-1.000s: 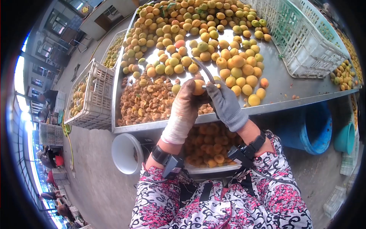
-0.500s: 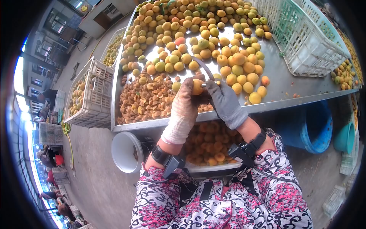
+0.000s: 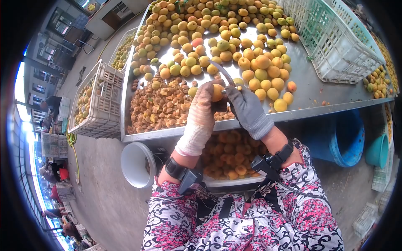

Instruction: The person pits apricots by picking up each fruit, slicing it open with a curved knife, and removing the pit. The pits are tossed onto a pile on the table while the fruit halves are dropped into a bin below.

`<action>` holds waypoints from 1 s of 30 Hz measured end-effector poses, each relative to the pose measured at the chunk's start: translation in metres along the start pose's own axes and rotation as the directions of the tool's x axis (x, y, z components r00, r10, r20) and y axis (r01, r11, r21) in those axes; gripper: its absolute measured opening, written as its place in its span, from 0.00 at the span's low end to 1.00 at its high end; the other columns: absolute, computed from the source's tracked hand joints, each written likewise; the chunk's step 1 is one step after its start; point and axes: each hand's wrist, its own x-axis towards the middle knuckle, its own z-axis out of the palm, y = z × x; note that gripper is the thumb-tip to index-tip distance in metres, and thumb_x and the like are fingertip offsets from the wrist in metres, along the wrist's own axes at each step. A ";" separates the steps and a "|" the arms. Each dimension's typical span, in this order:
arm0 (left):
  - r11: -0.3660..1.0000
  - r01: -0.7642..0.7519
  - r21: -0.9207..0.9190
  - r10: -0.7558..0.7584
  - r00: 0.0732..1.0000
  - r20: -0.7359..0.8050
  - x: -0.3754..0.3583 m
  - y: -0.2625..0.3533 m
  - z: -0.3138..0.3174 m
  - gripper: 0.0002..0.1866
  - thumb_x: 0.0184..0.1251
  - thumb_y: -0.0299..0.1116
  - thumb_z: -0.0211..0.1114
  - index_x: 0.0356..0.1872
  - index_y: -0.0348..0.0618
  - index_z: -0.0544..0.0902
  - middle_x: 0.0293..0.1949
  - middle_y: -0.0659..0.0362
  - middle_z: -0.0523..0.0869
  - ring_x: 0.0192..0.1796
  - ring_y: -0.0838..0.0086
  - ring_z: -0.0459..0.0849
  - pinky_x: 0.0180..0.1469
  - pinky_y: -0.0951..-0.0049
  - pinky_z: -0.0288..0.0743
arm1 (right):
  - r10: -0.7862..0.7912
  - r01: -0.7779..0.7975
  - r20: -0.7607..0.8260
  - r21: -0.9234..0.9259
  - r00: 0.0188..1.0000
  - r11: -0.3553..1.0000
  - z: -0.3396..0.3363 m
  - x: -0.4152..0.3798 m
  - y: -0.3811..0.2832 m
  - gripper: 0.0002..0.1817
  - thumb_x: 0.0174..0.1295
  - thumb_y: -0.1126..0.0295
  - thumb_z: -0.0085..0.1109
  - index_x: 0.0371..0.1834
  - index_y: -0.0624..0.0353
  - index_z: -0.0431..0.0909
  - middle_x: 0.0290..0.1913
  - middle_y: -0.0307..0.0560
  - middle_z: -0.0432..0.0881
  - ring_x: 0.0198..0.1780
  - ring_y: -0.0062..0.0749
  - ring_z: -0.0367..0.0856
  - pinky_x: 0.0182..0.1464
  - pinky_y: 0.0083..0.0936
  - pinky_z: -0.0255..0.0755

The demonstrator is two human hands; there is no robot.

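My left hand (image 3: 202,102), in a stained white glove, is closed around a yellow-orange apricot (image 3: 217,93) above the table's front edge. Wrapped in a grey glove, my right hand (image 3: 248,111) grips a small knife with a curved blade (image 3: 223,72), which points up and away to the left. The fingers of both hands meet at the fruit and partly cover it. Brown apricot pits (image 3: 157,106) lie heaped on the metal table (image 3: 310,94) left of my hands. Whole apricots (image 3: 268,69) spread out beyond them. Below my wrists, a container holds split apricots (image 3: 230,157).
A pale plastic crate (image 3: 339,58) stands on the table's right side. Another crate of apricots (image 3: 100,100) is at the left. A white bucket (image 3: 137,165) stands below the table edge, and a blue barrel (image 3: 341,142) is at the right. Other people are far left.
Both hands stay together at the apricot, with the knife held beside it. The view has shifted very slightly; little else differs.
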 end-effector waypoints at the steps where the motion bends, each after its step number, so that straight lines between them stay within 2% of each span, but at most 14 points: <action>1: 0.998 -0.028 0.056 0.029 1.000 -0.002 -0.002 0.003 0.003 0.23 0.71 0.51 0.53 0.52 0.42 0.77 0.37 0.59 0.81 0.33 0.77 0.80 0.38 0.77 0.76 | 0.000 0.000 -0.001 0.000 1.000 1.000 -0.001 0.000 0.000 0.22 0.69 0.53 0.51 0.43 0.65 0.76 0.26 0.50 0.79 0.29 0.27 0.79 0.32 0.26 0.71; 3: 0.992 -0.053 0.113 0.054 0.999 -0.003 -0.003 0.004 0.004 0.23 0.71 0.51 0.53 0.52 0.42 0.77 0.37 0.60 0.80 0.34 0.79 0.79 0.38 0.78 0.75 | 0.000 0.000 0.007 -0.059 1.000 0.998 -0.003 0.001 0.000 0.22 0.69 0.53 0.50 0.44 0.66 0.76 0.25 0.52 0.79 0.28 0.34 0.80 0.31 0.29 0.71; 4: 0.988 -0.061 0.143 0.061 0.998 0.005 -0.002 0.003 0.003 0.23 0.71 0.52 0.53 0.52 0.42 0.77 0.37 0.60 0.80 0.34 0.79 0.78 0.38 0.78 0.74 | 0.001 -0.001 0.006 -0.059 1.000 0.998 -0.003 0.001 0.001 0.22 0.69 0.53 0.50 0.44 0.66 0.76 0.25 0.52 0.79 0.28 0.34 0.80 0.31 0.29 0.71; 6: 0.983 -0.068 0.172 0.067 0.998 0.012 -0.003 0.005 0.003 0.23 0.71 0.52 0.53 0.52 0.41 0.77 0.36 0.60 0.80 0.34 0.80 0.77 0.37 0.79 0.73 | -0.103 0.102 -0.008 -0.109 0.995 0.989 -0.002 0.002 0.004 0.23 0.69 0.52 0.49 0.44 0.66 0.76 0.25 0.54 0.79 0.30 0.42 0.81 0.32 0.32 0.72; 9: 0.971 -0.031 0.239 0.030 1.000 0.007 -0.005 0.011 0.003 0.23 0.72 0.50 0.52 0.52 0.41 0.77 0.34 0.61 0.79 0.33 0.80 0.77 0.36 0.79 0.72 | -0.078 0.086 0.052 -0.184 0.996 0.979 -0.007 0.002 0.002 0.23 0.69 0.52 0.49 0.45 0.66 0.75 0.25 0.55 0.80 0.30 0.46 0.81 0.32 0.34 0.72; 11: 0.979 -0.012 0.202 0.000 0.998 0.061 -0.006 0.011 0.001 0.22 0.71 0.50 0.52 0.50 0.41 0.77 0.33 0.61 0.78 0.31 0.80 0.76 0.35 0.79 0.71 | -0.078 0.091 0.069 -0.217 0.995 0.972 -0.011 0.002 -0.004 0.24 0.69 0.51 0.49 0.46 0.66 0.75 0.25 0.55 0.80 0.30 0.47 0.81 0.32 0.34 0.72; 17: 0.975 0.138 0.173 -0.144 0.989 0.026 -0.008 0.019 0.001 0.22 0.69 0.53 0.54 0.46 0.42 0.78 0.32 0.62 0.78 0.29 0.80 0.75 0.32 0.79 0.70 | -0.105 0.136 0.102 -0.359 0.989 0.924 -0.013 0.000 -0.010 0.26 0.68 0.50 0.48 0.51 0.65 0.74 0.28 0.57 0.81 0.32 0.51 0.82 0.33 0.38 0.73; 22: 0.994 0.106 -0.007 -0.106 0.994 0.000 -0.001 -0.002 0.000 0.21 0.69 0.52 0.55 0.46 0.44 0.77 0.31 0.63 0.77 0.30 0.79 0.75 0.32 0.79 0.70 | -0.034 0.062 0.082 -0.364 0.996 0.930 -0.001 0.000 -0.004 0.25 0.68 0.50 0.48 0.53 0.63 0.73 0.29 0.58 0.81 0.34 0.54 0.81 0.35 0.40 0.74; 24: 0.992 0.102 -0.076 -0.104 0.994 -0.015 -0.001 -0.005 0.000 0.21 0.68 0.52 0.55 0.46 0.44 0.77 0.31 0.63 0.77 0.30 0.79 0.75 0.33 0.80 0.71 | -0.151 0.133 -0.005 -0.444 0.989 0.886 0.005 -0.002 0.000 0.25 0.69 0.50 0.46 0.55 0.62 0.71 0.29 0.58 0.81 0.34 0.56 0.81 0.35 0.42 0.74; 25: 0.998 0.057 -0.015 -0.058 0.997 -0.043 -0.002 -0.006 0.000 0.20 0.69 0.51 0.55 0.47 0.44 0.77 0.32 0.62 0.78 0.31 0.80 0.75 0.34 0.81 0.70 | -0.151 0.134 -0.002 -0.445 0.989 0.885 0.007 -0.002 0.002 0.25 0.69 0.50 0.46 0.55 0.62 0.71 0.29 0.58 0.81 0.34 0.56 0.81 0.35 0.42 0.74; 27: 0.999 0.008 0.050 -0.005 0.998 -0.059 -0.002 -0.001 0.006 0.19 0.69 0.49 0.56 0.47 0.44 0.77 0.33 0.62 0.78 0.32 0.80 0.76 0.35 0.81 0.70 | -0.148 0.113 -0.016 -0.567 0.989 0.816 0.008 0.000 0.004 0.24 0.69 0.50 0.44 0.53 0.61 0.71 0.29 0.58 0.81 0.34 0.57 0.80 0.35 0.44 0.74; 29: 0.970 -0.038 0.241 0.087 0.977 -0.194 -0.007 0.007 0.018 0.17 0.69 0.43 0.58 0.49 0.41 0.75 0.36 0.60 0.79 0.35 0.80 0.76 0.39 0.80 0.72 | -0.125 0.097 -0.012 -0.562 0.992 0.821 0.006 0.004 0.002 0.24 0.69 0.49 0.43 0.51 0.59 0.71 0.29 0.58 0.81 0.34 0.57 0.80 0.35 0.45 0.74; 30: 0.969 -0.040 0.243 0.089 0.977 -0.192 -0.005 0.004 0.018 0.17 0.69 0.43 0.58 0.49 0.41 0.75 0.36 0.60 0.79 0.35 0.80 0.76 0.39 0.80 0.72 | -0.101 0.084 -0.001 -0.559 0.995 0.825 0.005 0.007 0.001 0.23 0.69 0.48 0.42 0.49 0.58 0.71 0.29 0.59 0.81 0.34 0.57 0.81 0.35 0.45 0.74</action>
